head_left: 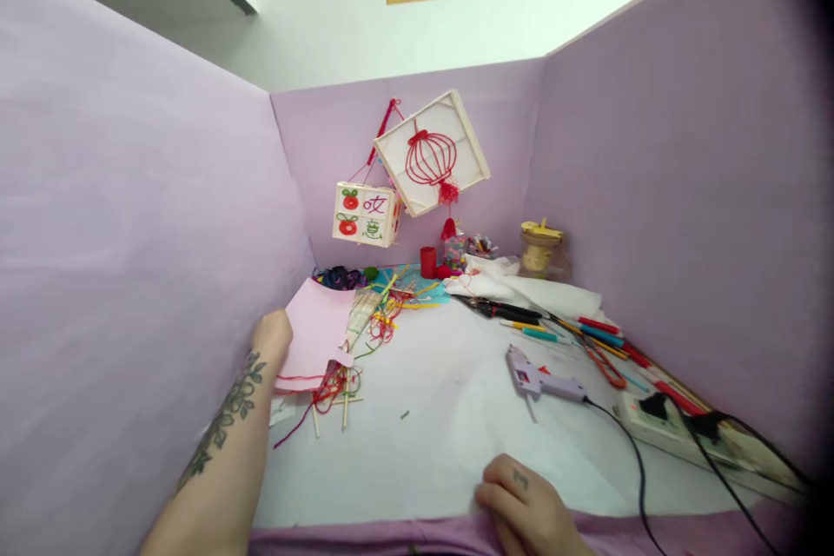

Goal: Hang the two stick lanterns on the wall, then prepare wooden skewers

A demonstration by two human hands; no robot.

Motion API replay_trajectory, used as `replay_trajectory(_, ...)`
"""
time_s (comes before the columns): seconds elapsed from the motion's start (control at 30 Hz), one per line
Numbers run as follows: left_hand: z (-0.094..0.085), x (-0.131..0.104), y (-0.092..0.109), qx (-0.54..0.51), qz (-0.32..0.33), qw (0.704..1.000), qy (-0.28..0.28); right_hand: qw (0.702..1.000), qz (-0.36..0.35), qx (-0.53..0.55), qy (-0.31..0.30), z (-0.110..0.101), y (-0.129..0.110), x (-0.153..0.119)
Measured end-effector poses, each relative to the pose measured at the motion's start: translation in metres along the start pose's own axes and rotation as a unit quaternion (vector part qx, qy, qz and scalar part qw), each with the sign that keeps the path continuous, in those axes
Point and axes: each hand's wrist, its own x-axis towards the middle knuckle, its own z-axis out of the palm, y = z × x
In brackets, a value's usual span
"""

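My left hand (274, 336) is closed at the left edge of a pink sheet of paper (319, 326). Its fingertips are turned away, so what they hold, if anything, is hidden. Red yarn (335, 387) lies tangled at the paper's lower edge, over thin wooden sticks (345, 408). Down at the front edge of the table, my right hand (527, 504) rests with its fingers curled in, and nothing shows in them. Beyond it a lilac glue gun (544, 380) lies on its side, its black cord trailing toward the front right.
A decorated box lantern (365, 215) and a framed panel with a red lantern design (433, 155) hang at the back. Black-handled pliers (501, 310), pens (538, 332), orange-handled scissors (605, 365) and a power strip (684, 434) line the right. Lilac walls (149, 174) enclose the table.
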Motion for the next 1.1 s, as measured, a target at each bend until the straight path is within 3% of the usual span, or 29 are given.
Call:
replay_trajectory(0.07, 0.019, -0.006, 0.007, 0.008, 0.038, 0.999, 0.034, 1.0, 0.011, -0.004, -0.002, -0.001, -0.003, 0.002)
replay_trajectory(0.13, 0.031, -0.019, 0.018, -0.002, 0.126, 0.99, 0.057, 1.0, 0.018, -0.006, 0.009, -0.003, -0.007, 0.006)
replay_trajectory(0.23, 0.039, -0.042, 0.043, -0.024, 0.277, 0.961, -0.008, 0.999, 0.026, -0.01, 0.018, -0.004, -0.012, 0.011)
replay_trajectory(0.3, 0.042, -0.052, 0.063, -0.015, 0.31, 0.95, -0.035, 0.999, 0.027, -0.012, 0.016, -0.004, -0.014, 0.012)
replay_trajectory(0.47, 0.053, -0.034, 0.107, 0.011, 0.284, 0.958, -0.046, 0.999, 0.022, -0.019, 0.022, -0.004, -0.013, 0.01)
replay_trajectory(0.6, 0.068, -0.006, 0.121, 0.028, 0.205, 0.977, -0.052, 0.999, 0.023, -0.017, 0.022, -0.005, -0.012, 0.01)
replay_trajectory(0.73, 0.073, 0.004, 0.117, 0.025, 0.172, 0.983, -0.065, 0.999, 0.013, -0.015, 0.03, -0.004, -0.011, 0.012)
replay_trajectory(0.93, 0.065, 0.012, 0.102, -0.032, 0.134, 0.987, -0.077, 0.999, 0.023, 0.015, 0.02, -0.003, -0.01, 0.01)
replay_trajectory(1.03, 0.058, 0.014, 0.089, -0.078, 0.127, 0.981, -0.124, 0.987, 0.11, 0.099, -0.069, -0.015, -0.013, 0.019)
replay_trajectory(1.1, 0.052, 0.009, 0.077, -0.103, 0.135, 0.975, -0.145, 0.958, 0.184, 0.158, -0.156, -0.026, -0.014, 0.039)
